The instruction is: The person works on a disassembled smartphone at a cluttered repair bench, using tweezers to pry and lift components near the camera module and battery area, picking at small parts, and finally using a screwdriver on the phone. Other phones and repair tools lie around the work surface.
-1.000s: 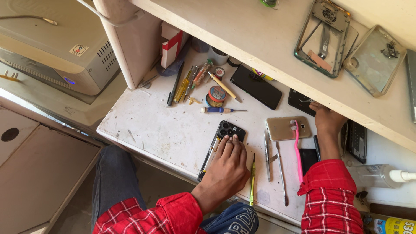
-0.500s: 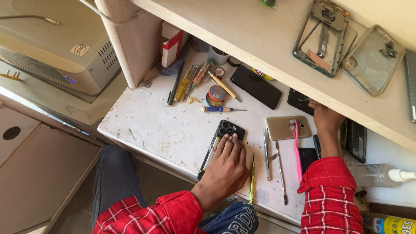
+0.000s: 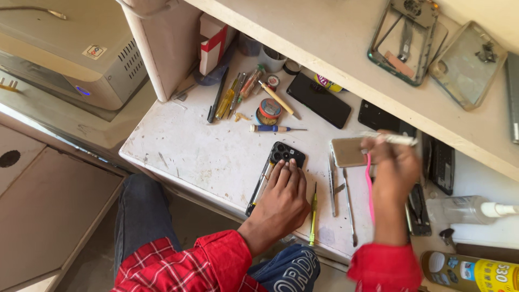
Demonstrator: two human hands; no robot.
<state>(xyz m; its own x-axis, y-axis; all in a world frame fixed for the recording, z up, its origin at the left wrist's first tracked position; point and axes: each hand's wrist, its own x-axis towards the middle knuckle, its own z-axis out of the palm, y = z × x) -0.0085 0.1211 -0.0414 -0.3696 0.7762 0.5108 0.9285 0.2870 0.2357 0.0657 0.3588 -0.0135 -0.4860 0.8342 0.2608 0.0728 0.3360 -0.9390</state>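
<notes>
Black smartphone with a triple-camera back lies face-down on the white scuffed worktop, under the left hand, which rests flat on its lower half, fingers together and extended, pressing it down; only the camera end and left edge show past the fingertips. Right hand is raised above the worktop, blurred, fingers closed around a thin white stick-like tool held roughly level at its fingertips. Just under and left of the right hand: a gold-backed phone, and a pink plastic pry tool running down beside the wrist. Between the two hands: a yellow-green handled screwdriver just right of the left hand, and metal tweezers with a thin metal spudger near them. Beyond the left hand's fingertips: a blue-handled small screwdriver, a round solder spool, a bunch of pens and drivers, a plain black phone. Right of the right hand: a clear plastic bottle with white nozzle and a yellow-labelled can. Above, on the cream shelf: a stripped phone frame and a clear back cover. Both sleeves red plaid.
</notes>
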